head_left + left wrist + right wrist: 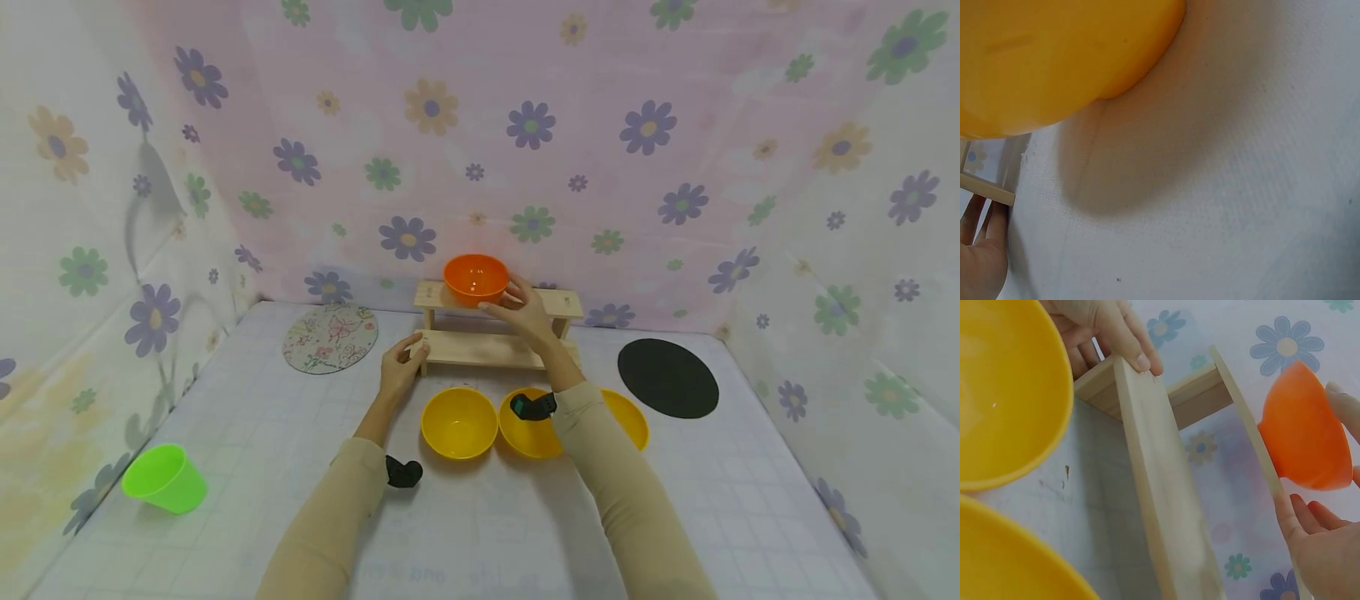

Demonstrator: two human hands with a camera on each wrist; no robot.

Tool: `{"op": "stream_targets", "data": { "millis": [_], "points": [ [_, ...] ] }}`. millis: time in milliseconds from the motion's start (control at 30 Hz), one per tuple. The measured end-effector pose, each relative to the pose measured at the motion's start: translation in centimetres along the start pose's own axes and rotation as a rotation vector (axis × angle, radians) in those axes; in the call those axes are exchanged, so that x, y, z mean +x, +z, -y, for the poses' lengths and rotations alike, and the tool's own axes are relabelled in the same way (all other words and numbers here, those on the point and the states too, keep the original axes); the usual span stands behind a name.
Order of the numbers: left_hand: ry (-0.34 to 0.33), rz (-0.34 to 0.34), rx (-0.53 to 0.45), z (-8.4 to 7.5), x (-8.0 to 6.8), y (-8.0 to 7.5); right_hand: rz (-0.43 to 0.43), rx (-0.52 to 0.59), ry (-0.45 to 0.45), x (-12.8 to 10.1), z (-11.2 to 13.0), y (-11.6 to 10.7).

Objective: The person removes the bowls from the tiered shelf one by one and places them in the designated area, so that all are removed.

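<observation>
An orange bowl (476,279) sits upright on the upper board of a two-step wooden rack (480,350) at the back of the table. My right hand (525,312) holds the bowl at its right side, the thumb across its front and other fingers by the rim. In the right wrist view, fingertips (1300,509) also lie right at the upper board's edge, below the orange bowl (1307,428). My left hand (399,362) grips the left end of the rack's lower step, with fingertips over its top in the right wrist view.
In front of the rack stand three yellow bowls (459,425) in a row, partly covered by my right forearm. A flowered round mat (330,337) lies left, a black round mat (667,377) right. A green cup (167,479) stands front left. Flowered cloth walls enclose the table.
</observation>
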State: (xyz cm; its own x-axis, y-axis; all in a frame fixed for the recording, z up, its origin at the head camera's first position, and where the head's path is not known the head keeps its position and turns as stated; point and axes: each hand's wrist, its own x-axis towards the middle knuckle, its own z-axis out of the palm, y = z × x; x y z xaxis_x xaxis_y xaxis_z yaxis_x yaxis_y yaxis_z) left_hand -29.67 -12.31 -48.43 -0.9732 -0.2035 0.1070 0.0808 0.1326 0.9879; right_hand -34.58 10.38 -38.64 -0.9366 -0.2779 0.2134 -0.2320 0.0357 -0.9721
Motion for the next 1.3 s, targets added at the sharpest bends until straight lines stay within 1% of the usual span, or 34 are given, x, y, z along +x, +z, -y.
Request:
{"op": "stream_targets", "data": {
  "millis": [133,167,267,367,500,733,867,933,1100,1133,1167,1233,1300],
  "points": [
    [0.001,-0.004,0.003,0.1,0.1,0.0,0.032,0.022,0.027,0.3,0.8,0.4],
    [-0.001,-0.005,0.002,0.1,0.1,0.0,0.037,0.012,0.036,0.3,1.1,0.5],
    [0.0,-0.001,-0.004,0.1,0.1,0.0,0.069,0.014,0.041,0.1,2.0,0.9],
    [-0.001,0.002,-0.015,0.1,0.1,0.0,0.079,0.006,0.042,-0.1,2.5,1.1],
    [0.002,-0.007,-0.006,0.1,0.1,0.1,0.05,0.008,0.048,0.3,1.7,1.0],
    [-0.01,-0.004,-0.001,0.1,0.1,0.1,-0.044,0.024,0.082,0.6,-0.1,0.8],
    [-0.014,-0.003,-0.009,0.0,0.1,0.0,-0.074,0.001,0.042,0.1,-0.3,0.6],
    [-0.015,0.007,-0.021,-0.3,0.0,-0.1,-0.082,-0.003,0.019,-0.2,-0.4,0.5],
    [-0.038,0.041,-0.033,-2.3,-0.9,-0.6,-0.089,0.055,-0.009,-1.1,-0.3,0.1],
    [-0.031,0.045,-0.03,-2.1,-0.9,-0.6,-0.087,0.065,-0.009,-1.3,-0.3,0.0],
    [-0.032,0.048,-0.026,-2.4,-1.0,-0.6,-0.089,0.071,-0.011,-1.5,-0.2,0.0],
    [-0.022,0.047,-0.02,-2.7,-1.3,-0.6,-0.092,0.064,-0.021,-1.8,-0.1,-0.2],
    [-0.014,0.048,-0.02,-2.6,-1.3,-0.6,-0.095,0.043,-0.03,-2.1,-0.1,-0.5]
  ]
}}
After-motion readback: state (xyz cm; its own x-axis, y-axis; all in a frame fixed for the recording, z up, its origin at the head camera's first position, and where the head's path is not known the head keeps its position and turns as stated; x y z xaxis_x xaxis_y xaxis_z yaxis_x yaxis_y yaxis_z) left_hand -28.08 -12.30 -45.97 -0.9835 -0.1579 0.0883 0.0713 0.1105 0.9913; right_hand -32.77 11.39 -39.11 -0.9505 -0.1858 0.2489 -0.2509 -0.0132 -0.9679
